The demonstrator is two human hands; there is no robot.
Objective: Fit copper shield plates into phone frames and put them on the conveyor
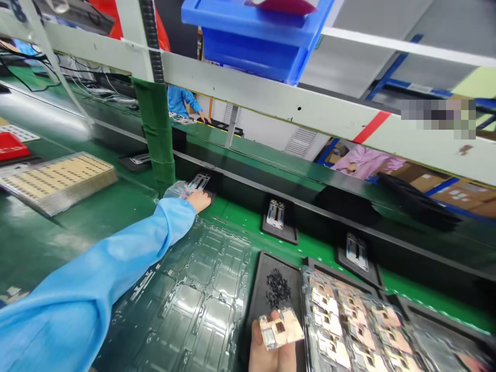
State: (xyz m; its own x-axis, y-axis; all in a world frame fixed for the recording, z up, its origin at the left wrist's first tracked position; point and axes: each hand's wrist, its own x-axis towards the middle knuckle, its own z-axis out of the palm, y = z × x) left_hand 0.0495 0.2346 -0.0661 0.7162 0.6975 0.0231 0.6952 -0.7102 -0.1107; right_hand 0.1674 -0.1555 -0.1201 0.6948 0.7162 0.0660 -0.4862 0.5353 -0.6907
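Right hand (pixel 267 352) fingers pinch thin gold board (pixel 281 327); looks light, fragile, best held by edges | Left hand (pixel 199 201) on clear bag (pixel 177 190), grip unclear

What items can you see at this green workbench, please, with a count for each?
clear moulded plastic tray: one, transparent, under the left arm.
black rectangular tray: one, black, holding a heap of small dark pieces, bottom centre.
clear tray of flat parts: one, pale gold, right of the black tray.
black fixtures with metal inserts: four, black and silver, along the bench's far side.
stack of gold-patterned sheets: one, pale gold, far left.
blue plastic crates: count unclear, blue, overhead.
co-worker's sleeve: one, blue, beyond the bench.
left hand: bare, blue-sleeved, at a fixture.
right hand: bare, holding flat pale-gold parts.
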